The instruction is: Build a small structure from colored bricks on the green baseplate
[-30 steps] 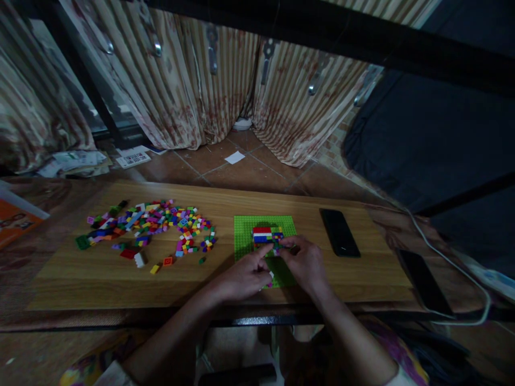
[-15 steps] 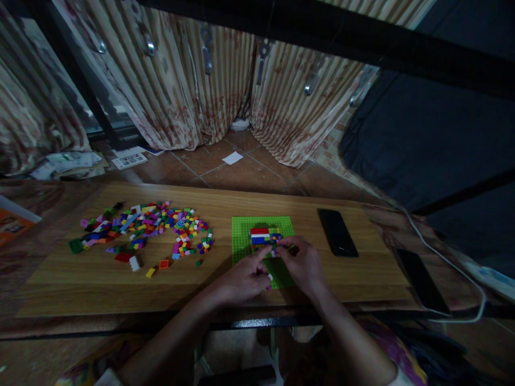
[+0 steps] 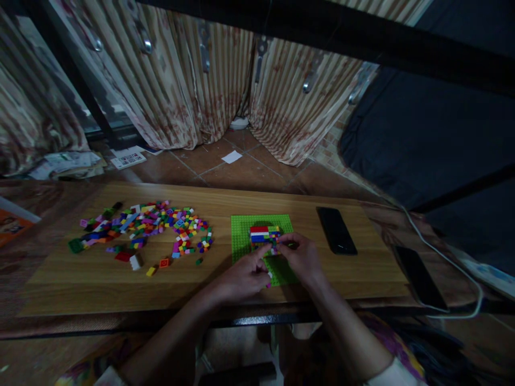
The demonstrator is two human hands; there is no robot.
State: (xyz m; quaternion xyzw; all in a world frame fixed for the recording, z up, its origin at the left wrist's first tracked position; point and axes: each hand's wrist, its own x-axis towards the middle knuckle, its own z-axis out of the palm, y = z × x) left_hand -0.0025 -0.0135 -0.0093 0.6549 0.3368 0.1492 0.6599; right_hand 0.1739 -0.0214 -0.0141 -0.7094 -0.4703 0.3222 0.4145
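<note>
A small block of stacked toy bricks [image 3: 259, 234], with red, white, blue and multicoloured parts, sits on a green studded baseplate [image 3: 240, 225]. My left hand [image 3: 246, 274] reaches its index finger to the front of the stack. Its other fingers are curled, and white and pink bricks [image 3: 269, 275] peek out beside them. My right hand [image 3: 302, 257] has thumb and index finger pinched together at the stack's right side, against small coloured bricks. Which single brick lies in that pinch is hidden by the fingers.
Many loose bricks [image 3: 148, 222] are spread over the left of the wooden board [image 3: 225, 201]. A black phone [image 3: 337, 230] lies right of the baseplate. Another dark phone [image 3: 420, 276] with a white cable [image 3: 462, 268] rests beyond the board's right end.
The right hand's fingertips have shifted slightly at the stack's right side. My left hand stays nearly in place. The whole view has moved a little.
</note>
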